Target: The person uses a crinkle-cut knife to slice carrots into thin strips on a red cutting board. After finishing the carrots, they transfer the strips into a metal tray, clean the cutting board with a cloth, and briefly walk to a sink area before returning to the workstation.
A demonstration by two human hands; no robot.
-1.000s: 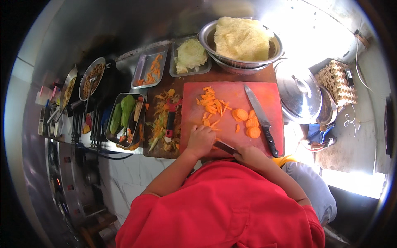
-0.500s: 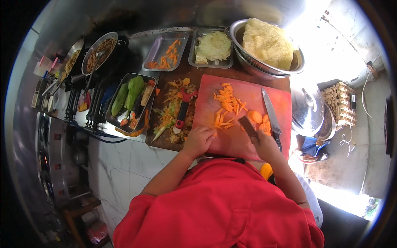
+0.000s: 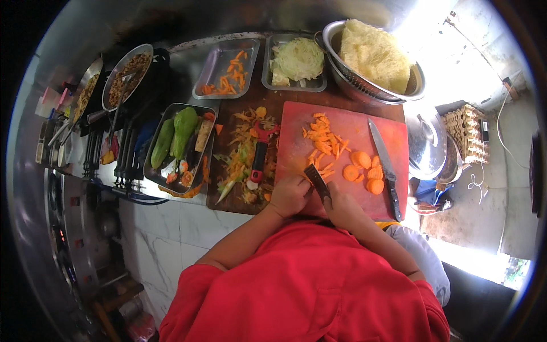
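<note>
Single head cam, wide fisheye, looks steeply down over person's red-shirted chest, close to worktop. Flat red plastic cutting board (image 3: 347, 154) sits frame centre; counter edges bend near rim. No 2nd view.

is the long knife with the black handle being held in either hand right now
No, the long knife lies by itself on the red cutting board, right of the carrot rounds, apart from both hands.

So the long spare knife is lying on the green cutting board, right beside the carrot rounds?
Not quite: the cutting board is red, not green. The head view shows the long knife lying on it, right beside the carrot rounds, as you said.
</note>
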